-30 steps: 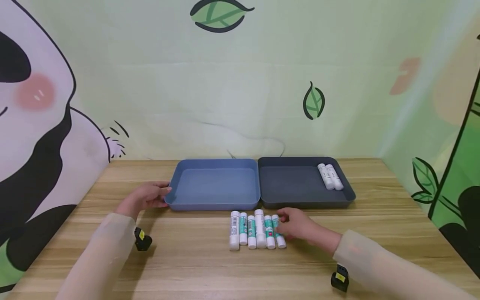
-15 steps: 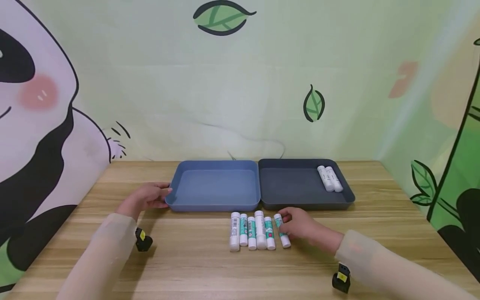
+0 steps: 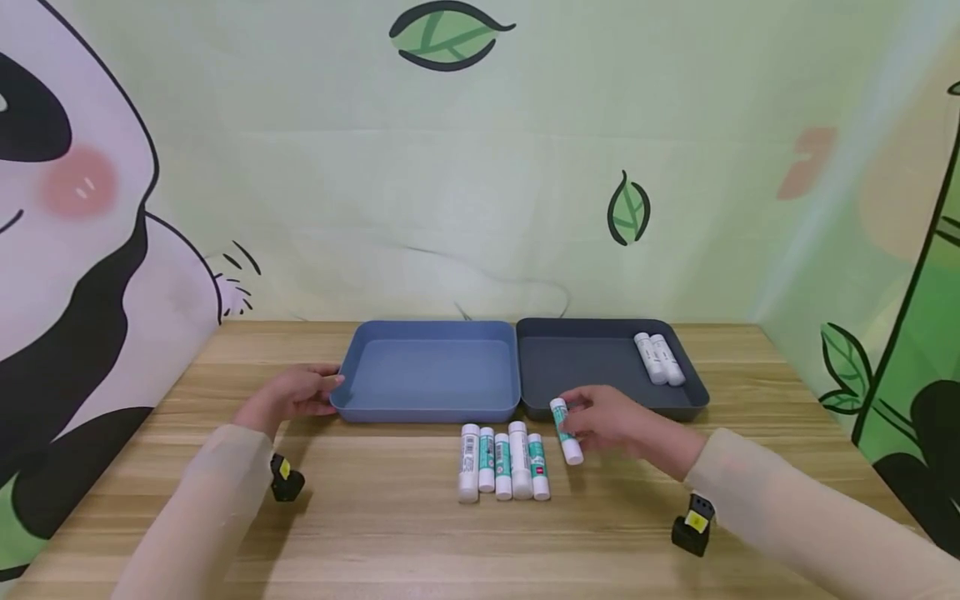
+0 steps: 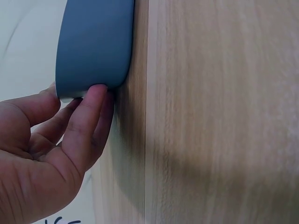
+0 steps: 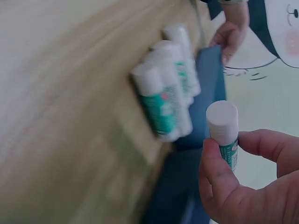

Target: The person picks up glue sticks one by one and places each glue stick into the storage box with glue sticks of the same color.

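My right hand point(image 3: 611, 421) pinches a small glue stick point(image 3: 567, 433) with a white cap and teal label, thumb on one side and fingers on the other, near the dark tray's front wall. In the right wrist view this glue stick point(image 5: 222, 123) shows its white end upward. A row of several glue sticks point(image 3: 503, 467), large white ones among smaller teal-labelled ones, lies on the table to its left. My left hand point(image 3: 296, 392) grips the left end of the blue tray point(image 3: 431, 414); in the left wrist view fingertips press the tray's outer wall point(image 4: 96, 46).
The dark grey tray point(image 3: 577, 327) stands right against the blue tray's right end. Two white glue sticks point(image 3: 659, 359) lie side by side at its right. Behind the wooden table point(image 3: 375, 533) hangs a green backdrop point(image 3: 315, 167) with a panda drawing.
My right hand has drawn the rightmost teal glue stick away from the row, then moved up and toward the dark tray with it. The left hand has stayed at the blue tray.
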Demonstrator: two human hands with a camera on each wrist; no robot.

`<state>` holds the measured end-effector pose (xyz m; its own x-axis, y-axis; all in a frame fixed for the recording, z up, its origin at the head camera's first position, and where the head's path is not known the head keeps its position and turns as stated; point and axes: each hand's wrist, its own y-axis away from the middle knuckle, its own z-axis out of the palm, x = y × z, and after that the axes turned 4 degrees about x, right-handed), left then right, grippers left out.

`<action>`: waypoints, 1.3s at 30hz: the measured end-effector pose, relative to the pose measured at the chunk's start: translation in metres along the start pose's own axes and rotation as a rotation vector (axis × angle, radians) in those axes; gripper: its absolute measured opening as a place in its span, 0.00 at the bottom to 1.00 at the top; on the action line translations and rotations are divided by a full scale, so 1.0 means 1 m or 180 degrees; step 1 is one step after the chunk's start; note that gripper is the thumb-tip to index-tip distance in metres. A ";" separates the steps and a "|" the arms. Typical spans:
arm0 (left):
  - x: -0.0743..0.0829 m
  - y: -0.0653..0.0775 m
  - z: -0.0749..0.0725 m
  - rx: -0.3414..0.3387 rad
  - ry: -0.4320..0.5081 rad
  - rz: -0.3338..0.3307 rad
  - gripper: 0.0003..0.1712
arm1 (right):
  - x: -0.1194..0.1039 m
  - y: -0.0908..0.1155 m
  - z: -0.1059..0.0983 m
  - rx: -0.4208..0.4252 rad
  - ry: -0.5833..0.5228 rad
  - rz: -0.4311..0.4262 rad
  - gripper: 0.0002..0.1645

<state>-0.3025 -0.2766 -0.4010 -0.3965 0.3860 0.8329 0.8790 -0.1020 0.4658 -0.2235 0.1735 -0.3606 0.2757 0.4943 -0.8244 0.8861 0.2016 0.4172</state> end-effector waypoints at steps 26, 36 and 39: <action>0.002 0.000 0.001 0.0048 -0.0141 -0.0079 0.37 | -0.140 0.001 -0.089 0.0109 -0.0069 -0.0493 0.38; 0.002 0.003 -0.002 0.0069 -0.0179 -0.0080 0.37 | -0.155 -0.048 -0.073 0.0130 -0.0519 -0.0457 0.34; 0.003 0.001 0.001 0.0041 -0.0177 -0.0083 0.37 | -0.151 -0.062 -0.068 0.0145 -0.0613 -0.0371 0.34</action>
<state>-0.3030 -0.2740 -0.3983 -0.4044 0.4389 0.8024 0.8720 -0.0795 0.4830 -0.3452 0.1443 -0.2360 0.2325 0.2983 -0.9257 0.9309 0.2073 0.3006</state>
